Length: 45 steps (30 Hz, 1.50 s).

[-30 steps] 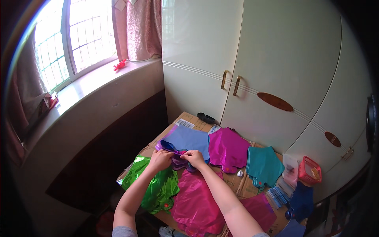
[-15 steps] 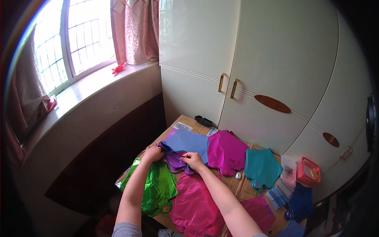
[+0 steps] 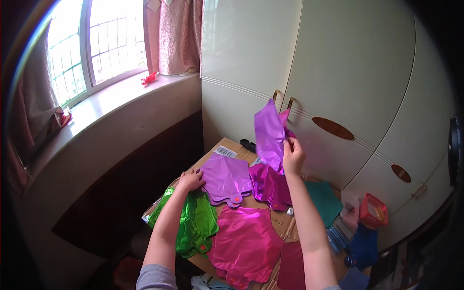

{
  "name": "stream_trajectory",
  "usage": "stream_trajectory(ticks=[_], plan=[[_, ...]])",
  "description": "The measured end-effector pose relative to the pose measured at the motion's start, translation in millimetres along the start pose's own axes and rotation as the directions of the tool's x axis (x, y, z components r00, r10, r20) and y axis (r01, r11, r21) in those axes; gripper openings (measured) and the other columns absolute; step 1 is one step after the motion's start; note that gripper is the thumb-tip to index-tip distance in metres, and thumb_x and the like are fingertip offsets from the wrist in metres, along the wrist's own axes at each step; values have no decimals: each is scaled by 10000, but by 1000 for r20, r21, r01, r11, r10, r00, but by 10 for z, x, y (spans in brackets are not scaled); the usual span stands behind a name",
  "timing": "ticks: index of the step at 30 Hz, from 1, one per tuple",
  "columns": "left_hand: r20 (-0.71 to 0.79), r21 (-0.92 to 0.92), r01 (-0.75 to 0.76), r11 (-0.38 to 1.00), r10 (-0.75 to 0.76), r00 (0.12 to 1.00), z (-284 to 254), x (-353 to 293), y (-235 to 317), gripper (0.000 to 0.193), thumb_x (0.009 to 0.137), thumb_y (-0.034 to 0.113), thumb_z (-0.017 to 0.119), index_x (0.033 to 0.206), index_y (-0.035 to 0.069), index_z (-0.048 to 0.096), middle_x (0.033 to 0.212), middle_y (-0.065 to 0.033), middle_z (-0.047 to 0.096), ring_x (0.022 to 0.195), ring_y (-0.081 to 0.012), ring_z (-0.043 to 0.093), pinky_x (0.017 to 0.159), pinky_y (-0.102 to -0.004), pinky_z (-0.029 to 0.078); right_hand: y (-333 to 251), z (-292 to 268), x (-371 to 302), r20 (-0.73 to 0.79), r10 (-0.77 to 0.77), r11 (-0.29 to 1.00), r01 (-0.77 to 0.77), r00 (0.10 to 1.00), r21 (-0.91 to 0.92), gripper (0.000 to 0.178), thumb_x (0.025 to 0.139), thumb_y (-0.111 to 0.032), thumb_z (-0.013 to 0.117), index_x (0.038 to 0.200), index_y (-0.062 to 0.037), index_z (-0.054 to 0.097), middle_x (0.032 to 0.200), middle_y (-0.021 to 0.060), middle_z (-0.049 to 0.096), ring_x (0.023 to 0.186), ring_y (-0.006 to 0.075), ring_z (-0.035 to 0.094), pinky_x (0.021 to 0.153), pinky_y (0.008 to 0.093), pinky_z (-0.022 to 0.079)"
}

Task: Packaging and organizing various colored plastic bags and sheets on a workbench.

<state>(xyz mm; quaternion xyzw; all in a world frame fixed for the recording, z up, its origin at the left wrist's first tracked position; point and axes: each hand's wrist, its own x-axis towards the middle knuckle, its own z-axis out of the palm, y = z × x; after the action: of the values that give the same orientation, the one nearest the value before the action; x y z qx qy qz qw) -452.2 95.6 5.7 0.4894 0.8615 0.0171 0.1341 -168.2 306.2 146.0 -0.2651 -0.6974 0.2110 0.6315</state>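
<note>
**Purple foil up in the right hand, loads more laid out on the bench**

So the right hand [image 3: 294, 154] has thumb and fingers pinched on a purple foil [image 3: 269, 135], holding it upright in the air over the far edge of the bench [image 3: 279, 218]. A bit of pink foil [image 3: 285, 115] pokes out behind it. Left hand [image 3: 192, 180] is down low, fingertips touching the left side of the purple stack [image 3: 227, 176] near the far left corner; can't tell if it's gripping anything.

Right of that is a magenta stack [image 3: 268, 186], partly behind the right hand's arm. Green stack [image 3: 191, 224] runs along the left edge, pink stack [image 3: 247, 244] is in the middle toward the near edge. Teal stack [image 3: 323, 200] is past the right forearm, then a blue stack [image 3: 363, 249] at the right edge, and a red basket [image 3: 373, 211] by the far right corner.
</note>
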Motion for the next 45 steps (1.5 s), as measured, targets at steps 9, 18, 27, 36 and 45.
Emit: stream_trajectory(ticks=[9,18,27,36,45], plan=[[-363,-38,-26,999,10,932,-250,-602,88,577,832,465,602,1322,179,496,1385,-108,471,1349,-310,352,1038,-614,292,-1262,22,-677,371,-638,745,663,675,75,167,850,-20,541,1009,-62,508,881,130,606,731,319,627,620,397,521],[-247,-421,-167,891,64,967,251,-1684,-413,480,755,334,669,1179,118,605,1239,-100,597,1181,-304,528,959,-463,418,-1481,227,-2338,613,-776,492,751,150,439,62,708,-127,582,662,-101,550,903,65,615,760,166,630,634,275,526],[-497,-722,-445,529,50,866,934,-1580,-819,440,779,208,688,1182,55,597,1148,-126,622,1032,-211,596,887,-325,473,-1405,371,-2845,573,-816,514,550,77,658,102,730,-125,561,632,-100,574,788,38,552,789,175,619,713,293,508],[-496,-833,-466,299,-27,868,894,-1577,-775,390,832,157,662,1189,20,585,1171,-82,613,1058,-166,571,906,-326,473,-1267,365,-2989,688,-695,691,455,207,562,85,764,-136,607,693,-90,604,814,41,633,716,207,658,627,332,531],[-716,-290,-339,895,32,697,385,-2316,-707,321,751,55,638,1072,49,620,1066,-160,619,996,-319,590,882,-366,468,-1193,448,-2953,883,-340,927,-41,324,372,142,780,-200,680,846,-80,710,823,94,680,748,271,664,666,351,530]])
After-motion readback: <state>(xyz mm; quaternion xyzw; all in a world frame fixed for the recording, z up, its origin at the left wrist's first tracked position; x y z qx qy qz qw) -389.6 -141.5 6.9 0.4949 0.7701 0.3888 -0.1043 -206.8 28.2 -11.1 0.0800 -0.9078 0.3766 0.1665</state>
